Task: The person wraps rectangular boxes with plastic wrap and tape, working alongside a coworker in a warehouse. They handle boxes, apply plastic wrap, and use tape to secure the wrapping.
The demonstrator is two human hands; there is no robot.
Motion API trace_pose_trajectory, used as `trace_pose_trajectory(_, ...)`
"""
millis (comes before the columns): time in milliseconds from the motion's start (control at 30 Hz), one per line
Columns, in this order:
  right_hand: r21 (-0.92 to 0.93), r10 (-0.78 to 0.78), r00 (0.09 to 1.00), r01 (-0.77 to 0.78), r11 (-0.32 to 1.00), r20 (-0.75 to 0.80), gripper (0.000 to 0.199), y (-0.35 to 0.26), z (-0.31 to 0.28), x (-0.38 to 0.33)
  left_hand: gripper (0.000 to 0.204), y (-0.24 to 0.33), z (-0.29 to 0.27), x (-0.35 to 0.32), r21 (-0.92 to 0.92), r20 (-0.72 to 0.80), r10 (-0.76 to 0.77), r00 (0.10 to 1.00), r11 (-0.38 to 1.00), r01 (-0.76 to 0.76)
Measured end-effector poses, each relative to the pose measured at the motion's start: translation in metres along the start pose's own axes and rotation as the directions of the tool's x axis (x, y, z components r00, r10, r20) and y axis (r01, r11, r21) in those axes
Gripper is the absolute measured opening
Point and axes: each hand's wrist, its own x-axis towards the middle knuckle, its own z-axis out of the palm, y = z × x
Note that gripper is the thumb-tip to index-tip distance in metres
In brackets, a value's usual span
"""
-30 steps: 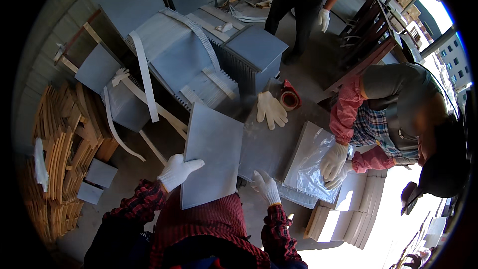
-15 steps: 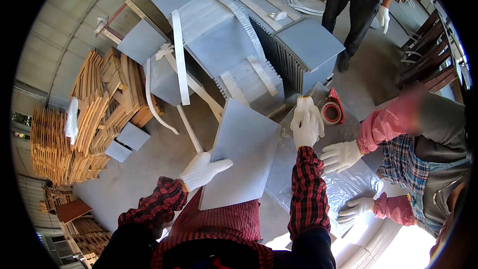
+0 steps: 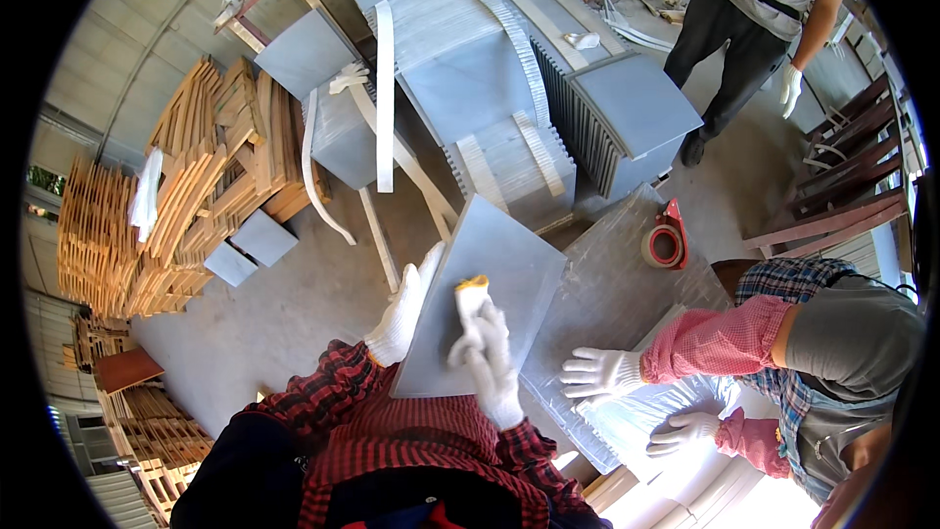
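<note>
I have a grey square tile (image 3: 480, 299) tilted up in front of my chest, its lower edge near my checked shirt and its top edge leaning away toward the strapped tile stacks (image 3: 460, 78). My left hand (image 3: 403, 313) is gloved and clamped along the tile's left edge, thumb side on the face, fingers hidden behind it. My right hand (image 3: 487, 358) lies on the face of the tile with its grip closed on a small yellow-tipped pad or cloth (image 3: 472, 286) — I cannot tell exactly what it is.

To work this face well, I judge the left hand should hold the edge firmly so the slab does not swing, while the right presses flat and sweeps from the middle out to the corners. The tile looks heavy and its edges sharp; keeping it tilted against my body seems safer than holding it out free.

Just to my right a co-worker in pink sleeves has one gloved hand (image 3: 599, 372) spread on a plastic-wrapped slab (image 3: 627, 294) lying on the low bench, the other hand (image 3: 682, 429) lower on the clear wrap. A red tape roll (image 3: 666, 245) sits on that slab's far corner. Another person stands beyond the stacks — well apart from me.
</note>
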Motion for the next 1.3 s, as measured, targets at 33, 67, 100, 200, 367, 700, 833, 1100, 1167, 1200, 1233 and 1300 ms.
trace_pose_trajectory(33,-0.177,-0.068,0.996,0.076,0.981,0.056,0.051,-0.009,0.024,0.002,0.073,0.001,-0.002,-0.001,-0.103,0.114,-0.045,0.992,0.993,0.057)
trace_pose_trajectory(67,-0.341,-0.117,0.985,0.153,0.927,0.123,0.051,-0.019,0.038,0.007,0.073,0.002,-0.007,-0.003,-0.199,0.225,-0.083,0.971,0.971,0.129)
trace_pose_trajectory(100,-0.376,-0.127,0.985,0.163,0.912,0.118,0.052,-0.027,0.039,0.021,0.076,0.002,-0.017,-0.006,-0.124,0.186,-0.161,0.969,0.975,0.186)
trace_pose_trajectory(200,-0.461,-0.115,0.983,0.168,0.871,0.142,0.059,-0.042,0.024,0.091,0.077,0.0,0.016,-0.008,0.363,-0.312,-0.021,0.95,0.921,0.139)
trace_pose_trajectory(367,-0.386,-0.003,0.963,-0.106,0.917,-0.27,0.062,0.047,-0.007,0.137,0.06,0.019,0.035,-0.008,0.72,-0.076,0.074,0.994,0.694,0.003)
trace_pose_trajectory(700,0.186,0.37,0.721,-0.325,0.927,-0.586,0.039,0.082,-0.027,0.088,0.058,0.012,0.03,-0.013,0.704,-0.084,0.069,0.994,0.71,0.01)
trace_pose_trajectory(833,0.068,0.302,0.718,-0.336,0.939,-0.627,0.036,0.092,-0.012,0.03,0.058,0.005,0.017,-0.014,0.682,-0.003,0.126,0.992,0.725,-0.09)
trace_pose_trajectory(1100,-0.263,0.25,0.827,-0.422,0.867,-0.503,0.051,0.119,-0.028,0.03,0.058,0.0,0.017,-0.024,0.649,0.055,0.145,0.988,0.747,-0.146)
trace_pose_trajectory(1167,-0.261,0.196,0.902,-0.31,0.914,-0.384,0.057,0.088,-0.034,0.065,0.058,-0.007,0.008,-0.028,0.639,0.038,0.157,0.987,0.755,-0.145)
trace_pose_trajectory(1200,-0.448,0.002,0.91,-0.205,0.87,-0.414,0.049,0.114,-0.041,0.077,0.058,-0.009,0.011,-0.026,0.639,0.051,0.147,0.988,0.755,-0.145)
trace_pose_trajectory(1233,-0.463,0.039,0.912,-0.244,0.852,-0.409,0.048,0.123,-0.044,0.087,0.059,-0.009,0.011,-0.026,0.636,0.051,0.139,0.989,0.759,-0.139)
trace_pose_trajectory(1300,-0.501,0.052,0.905,-0.281,0.819,-0.423,0.048,0.15,-0.051,0.09,0.063,-0.016,0.004,-0.032,0.652,0.078,0.11,0.991,0.746,-0.134)
